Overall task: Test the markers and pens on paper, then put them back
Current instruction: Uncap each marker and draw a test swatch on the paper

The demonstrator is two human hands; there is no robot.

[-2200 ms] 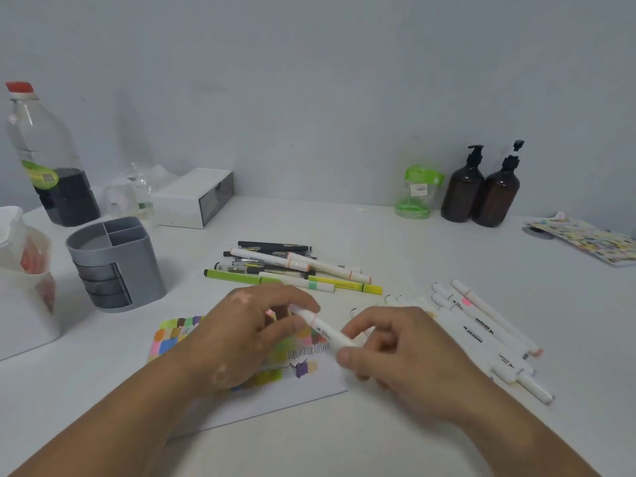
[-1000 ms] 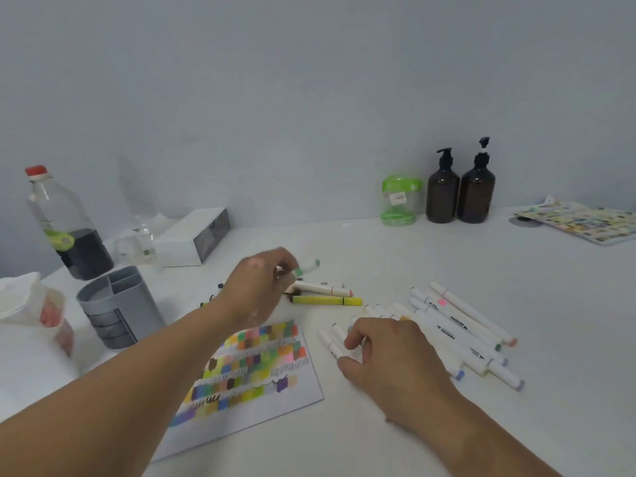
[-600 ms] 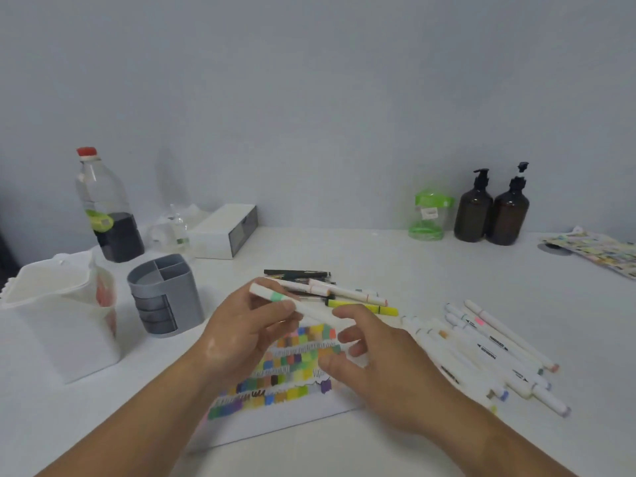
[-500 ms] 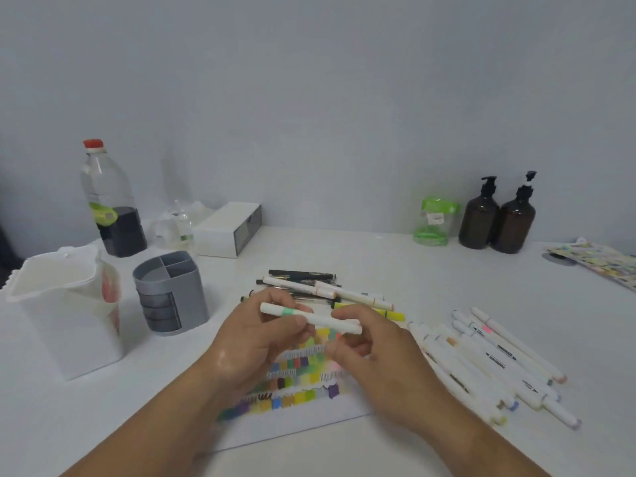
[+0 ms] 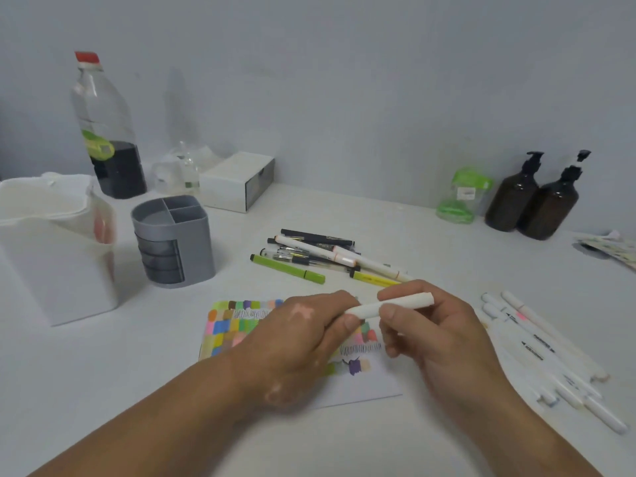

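- A white table (image 5: pixel 413 215) is running back to a plain grey wall (image 5: pixel 344 80), carrying a grey organiser (image 5: pixel 172 242), loose pens (image 5: pixel 309 256) and, at right, a row of white markers (image 5: pixel 537 349).
- A swatch-covered paper (image 5: pixel 371 383) is lying flat beneath both hands.
- The left hand (image 5: pixel 299 335) is pinching one end of a white marker (image 5: pixel 395 304); the right hand (image 5: pixel 437 332) is gripping its middle between curled thumb and forefinger.
- The marker is hanging nearly level above the paper.
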